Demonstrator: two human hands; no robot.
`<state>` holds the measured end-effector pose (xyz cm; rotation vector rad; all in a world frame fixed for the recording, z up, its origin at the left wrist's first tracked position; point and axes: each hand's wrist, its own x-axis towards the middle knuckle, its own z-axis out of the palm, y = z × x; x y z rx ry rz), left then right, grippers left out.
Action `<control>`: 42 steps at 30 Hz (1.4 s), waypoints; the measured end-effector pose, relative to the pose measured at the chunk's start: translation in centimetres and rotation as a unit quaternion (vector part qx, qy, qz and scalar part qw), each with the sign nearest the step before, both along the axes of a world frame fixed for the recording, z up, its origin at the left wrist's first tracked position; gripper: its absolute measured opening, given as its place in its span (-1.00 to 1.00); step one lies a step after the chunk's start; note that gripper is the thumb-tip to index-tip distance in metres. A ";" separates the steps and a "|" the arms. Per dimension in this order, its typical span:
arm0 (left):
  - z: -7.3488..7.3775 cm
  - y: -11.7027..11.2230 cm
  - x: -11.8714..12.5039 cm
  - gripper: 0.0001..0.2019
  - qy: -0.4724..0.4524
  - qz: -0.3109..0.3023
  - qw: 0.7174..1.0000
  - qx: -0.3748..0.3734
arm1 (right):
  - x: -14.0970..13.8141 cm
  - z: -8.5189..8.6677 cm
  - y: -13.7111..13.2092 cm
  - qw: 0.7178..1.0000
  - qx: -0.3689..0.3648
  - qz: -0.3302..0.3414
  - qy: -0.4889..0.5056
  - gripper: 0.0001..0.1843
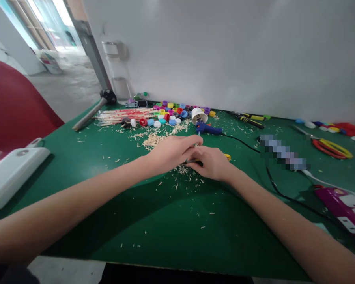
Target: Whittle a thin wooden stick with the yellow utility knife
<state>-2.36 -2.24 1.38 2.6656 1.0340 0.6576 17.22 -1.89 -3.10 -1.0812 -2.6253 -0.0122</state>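
Observation:
Both my hands meet over the middle of the green table [165, 221]. My left hand [171, 152] is curled, its fingers pinched around a thin stick whose end I can barely see. My right hand [213, 162] is closed on a small tool with a black and yellow handle [227, 157], pressed against the left fingers. Wood shavings [185, 170] lie scattered under both hands, with a bigger pile [152, 140] just beyond the left hand.
Coloured bottle caps [171, 112], a bundle of sticks [121, 115], a white cup [199, 115] and a blue glue gun [208, 129] lie at the back. Pliers [250, 118], red-yellow scissors [333, 148], a purple power strip [343, 207] and a black cable [284, 195] sit right. A white box [12, 173] is left.

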 end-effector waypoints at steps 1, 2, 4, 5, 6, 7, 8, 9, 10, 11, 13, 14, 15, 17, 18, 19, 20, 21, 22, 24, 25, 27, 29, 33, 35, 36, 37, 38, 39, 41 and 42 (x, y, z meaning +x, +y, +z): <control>0.0 0.0 0.0 -0.81 0.000 -0.001 1.000 -0.005 | 0.0 -0.2 -0.2 1.000 0.023 0.001 0.007 -0.78; 0.0 0.0 0.0 -0.81 -0.004 0.003 1.000 -0.009 | 0.0 -0.4 -0.5 0.999 0.049 -0.005 0.011 -0.76; -0.2 0.1 0.0 -0.81 -0.022 0.016 0.999 -0.021 | 0.0 -0.8 -1.0 0.993 0.113 -0.008 0.017 -0.70; -0.4 0.3 -0.1 -0.82 -0.033 0.022 0.999 -0.028 | 0.1 -1.0 -1.2 0.991 0.129 -0.007 0.016 -0.69; -0.5 0.5 -0.2 -0.82 -0.045 0.029 0.998 -0.034 | 0.1 -1.1 -1.3 0.990 0.141 -0.006 0.015 -0.68; -0.5 0.6 -0.2 -0.83 -0.056 0.036 0.997 -0.038 | 0.1 -1.1 -1.4 0.989 0.147 -0.005 0.014 -0.68; -0.6 0.8 -0.3 -0.84 -0.064 0.041 0.996 -0.040 | 0.1 -1.1 -1.4 0.989 0.151 -0.003 0.012 -0.69; -0.6 0.9 -0.4 -0.86 -0.071 0.045 0.996 -0.040 | 0.1 -1.1 -1.4 0.988 0.153 -0.001 0.010 -0.69; -0.7 1.0 -0.4 -0.87 -0.075 0.048 0.995 -0.039 | 0.1 -1.0 -1.3 0.988 0.153 0.001 0.008 -0.69; -0.7 1.1 -0.4 -0.88 -0.076 0.049 0.995 -0.038 | 0.1 -0.9 -1.2 0.989 0.148 0.004 0.007 -0.69; -0.7 1.0 -0.4 -0.88 -0.076 0.049 0.995 -0.036 | 0.2 -0.5 -0.9 0.993 0.116 0.009 0.006 -0.69; -0.7 1.0 -0.3 -0.87 -0.074 0.047 0.996 -0.035 | 0.2 -0.3 -0.7 0.996 0.089 0.008 0.006 -0.70; -0.7 0.9 -0.3 -0.86 -0.070 0.045 0.996 -0.034 | 0.2 -0.1 -0.5 0.998 0.065 0.007 0.002 -0.72; -0.7 0.8 -0.1 -0.84 -0.058 0.039 0.997 -0.036 | 0.2 0.1 -0.3 0.999 0.036 0.007 -0.003 -0.75; -0.7 0.8 -0.1 -0.84 -0.053 0.038 0.997 -0.037 | 0.2 0.1 -0.3 0.999 0.034 0.007 -0.004 -0.75; -0.7 0.8 -0.1 -0.84 -0.050 0.039 0.997 -0.037 | 0.2 0.1 -0.3 0.999 0.041 0.006 -0.004 -0.73; -0.7 0.8 -0.1 -0.85 -0.051 0.043 0.997 -0.034 | 0.2 -0.1 -0.4 0.998 0.055 0.004 -0.003 -0.71; -0.7 0.8 -0.1 -0.85 -0.053 0.045 0.997 -0.032 | 0.1 -0.2 -0.5 0.997 0.071 0.001 -0.004 -0.69; -0.7 0.9 -0.2 -0.86 -0.056 0.047 0.997 -0.030 | 0.1 -0.4 -0.6 0.996 0.087 -0.001 -0.006 -0.67; -0.7 0.9 -0.3 -0.88 -0.064 0.050 0.996 -0.031 | 0.0 -0.7 -0.9 0.994 0.113 -0.002 -0.005 -0.66; -0.7 1.0 -0.4 -0.88 -0.066 0.050 0.996 -0.033 | 0.0 -0.9 -1.1 0.992 0.124 0.000 0.000 -0.66; -0.7 1.0 -0.4 -0.90 -0.067 0.049 0.996 -0.035 | 0.0 -1.0 -1.3 0.989 0.148 0.003 0.011 -0.66; -0.7 1.0 -0.5 -0.90 -0.069 0.048 0.996 -0.034 | 0.0 -0.9 -1.2 0.986 0.165 0.001 0.019 -0.68; -0.8 0.9 -0.3 -0.87 -0.070 0.046 0.996 -0.028 | 0.1 -0.4 -0.7 0.995 0.101 -0.002 0.013 -0.71; -0.8 0.7 -0.2 -0.86 -0.060 0.038 0.997 -0.019 | 0.2 -0.2 -0.4 0.999 0.053 0.000 0.009 -0.73; -0.8 0.6 -0.2 -0.85 -0.054 0.034 0.998 -0.015 | 0.2 -0.1 -0.3 0.999 0.038 0.000 0.008 -0.73; -0.8 0.6 -0.2 -0.85 -0.049 0.030 0.998 -0.014 | 0.2 -0.1 -0.3 1.000 0.031 -0.002 0.008 -0.73; -0.8 0.5 -0.2 -0.84 -0.045 0.029 0.998 -0.014 | 0.2 0.0 -0.2 1.000 0.026 -0.005 0.008 -0.72; -0.8 0.5 -0.2 -0.84 -0.044 0.031 0.998 -0.015 | 0.1 0.1 -0.2 1.000 0.023 -0.008 0.007 -0.72; -0.8 0.5 -0.2 -0.83 -0.043 0.034 0.998 -0.018 | 0.1 0.2 -0.2 1.000 0.012 -0.013 0.005 -0.73; -0.7 0.5 -0.2 -0.83 -0.043 0.033 0.998 -0.019 | 0.1 0.3 -0.1 1.000 -0.002 -0.017 0.005 -0.75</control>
